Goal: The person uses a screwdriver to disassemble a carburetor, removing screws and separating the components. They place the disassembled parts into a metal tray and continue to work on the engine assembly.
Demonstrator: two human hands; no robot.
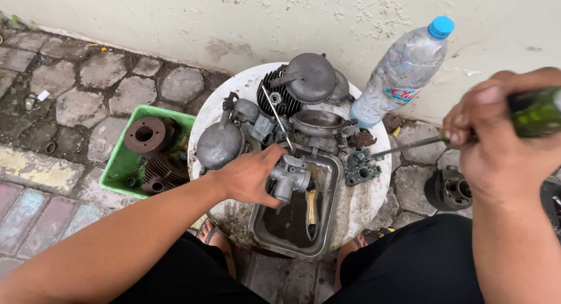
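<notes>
The left hand is closed around a grey metal carburetor body and holds it over a rectangular metal tray that has dark liquid inside. A small brush lies in the tray, just beside the carburetor body. The right hand is closed around the green handle of a screwdriver; its thin shaft points left, and the tip is near a small grey metal part that lies on the table next to the tray. The tray sits on a round white table. Behind it stand several grey engine parts, one with black cooling fins. A clear plastic bottle with a blue cap leans at the wall. Left of the table, a green crate holds rusty cylinder parts.
</notes>
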